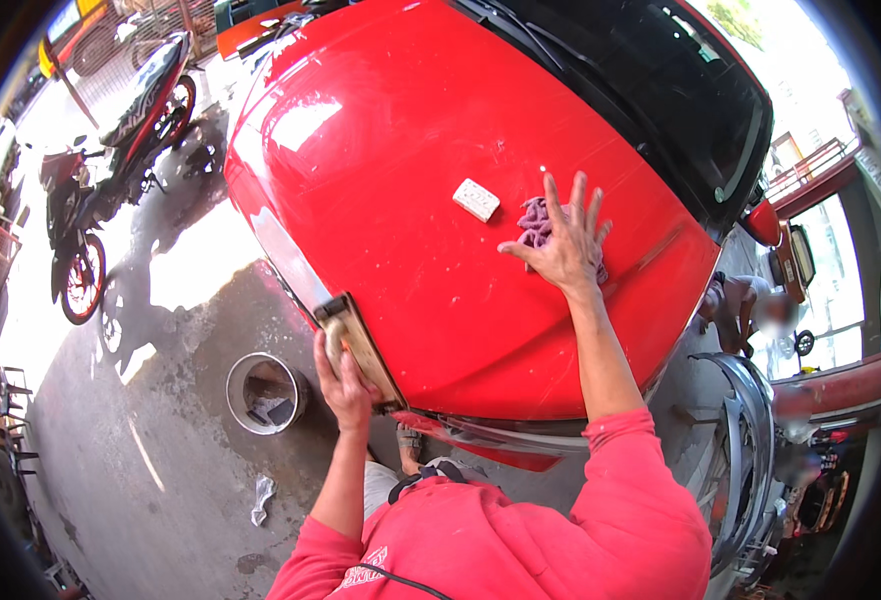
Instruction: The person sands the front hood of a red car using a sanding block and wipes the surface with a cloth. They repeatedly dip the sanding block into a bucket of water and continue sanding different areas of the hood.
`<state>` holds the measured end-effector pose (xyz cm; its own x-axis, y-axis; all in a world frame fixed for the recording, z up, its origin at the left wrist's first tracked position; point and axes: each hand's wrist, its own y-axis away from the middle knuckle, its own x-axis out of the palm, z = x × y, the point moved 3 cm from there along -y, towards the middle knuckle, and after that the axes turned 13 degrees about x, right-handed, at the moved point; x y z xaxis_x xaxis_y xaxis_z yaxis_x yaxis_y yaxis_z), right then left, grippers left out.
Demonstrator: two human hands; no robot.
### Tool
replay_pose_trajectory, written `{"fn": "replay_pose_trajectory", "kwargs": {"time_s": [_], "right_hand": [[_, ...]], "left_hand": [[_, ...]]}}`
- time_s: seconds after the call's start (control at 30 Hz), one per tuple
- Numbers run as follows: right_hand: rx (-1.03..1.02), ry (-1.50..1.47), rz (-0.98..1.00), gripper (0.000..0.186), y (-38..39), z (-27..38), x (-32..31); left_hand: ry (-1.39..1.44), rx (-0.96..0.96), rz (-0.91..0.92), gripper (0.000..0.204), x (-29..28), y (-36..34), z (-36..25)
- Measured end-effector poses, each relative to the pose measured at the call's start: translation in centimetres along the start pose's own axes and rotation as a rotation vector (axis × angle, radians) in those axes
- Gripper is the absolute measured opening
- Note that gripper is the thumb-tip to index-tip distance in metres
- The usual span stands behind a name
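Note:
My left hand (343, 382) grips the knob of a long, flat sanding board (372, 352), which lies along the left front edge of the red car hood (400, 210). Spread fingers mark my right hand (565, 245), held palm down over a crumpled purple cloth (535, 218) on the hood. It hides part of the cloth, and I cannot tell whether the palm touches it. Left of the cloth, a small whitish block (476, 200) rests on the hood by itself. Small pale specks dot the red paint.
A bucket (265, 393) stands on the concrete floor at my left, near a crumpled white scrap (262, 498). Farther left is a parked motorcycle (110, 170). Loose bumpers (745, 440) lean at the right. Another person (745, 310) is beyond the car's right side.

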<state>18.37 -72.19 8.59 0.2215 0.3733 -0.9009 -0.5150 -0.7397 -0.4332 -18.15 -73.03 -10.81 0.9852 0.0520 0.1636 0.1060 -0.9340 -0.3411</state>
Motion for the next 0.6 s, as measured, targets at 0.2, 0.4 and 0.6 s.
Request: {"fn": "replay_pose_trajectory", "kwargs": {"time_s": [0.2,0.4,0.6], "right_hand": [[0.005,-0.149,-0.015,0.049,4.3,-5.5,3.7],[-0.265,-0.501,0.019,0.030,3.1,9.3,2.1],[-0.441,-0.358,0.217,0.043,-2.7,24.6,6.8]], "left_hand": [[0.019,-0.241,-0.198,0.053,-0.6,-14.9,3.5],[-0.027,-0.252,-0.254,0.057,0.8,-11.9,2.6],[-0.048,-0.204,-0.117,0.057,1.0,-10.9,3.1]]}}
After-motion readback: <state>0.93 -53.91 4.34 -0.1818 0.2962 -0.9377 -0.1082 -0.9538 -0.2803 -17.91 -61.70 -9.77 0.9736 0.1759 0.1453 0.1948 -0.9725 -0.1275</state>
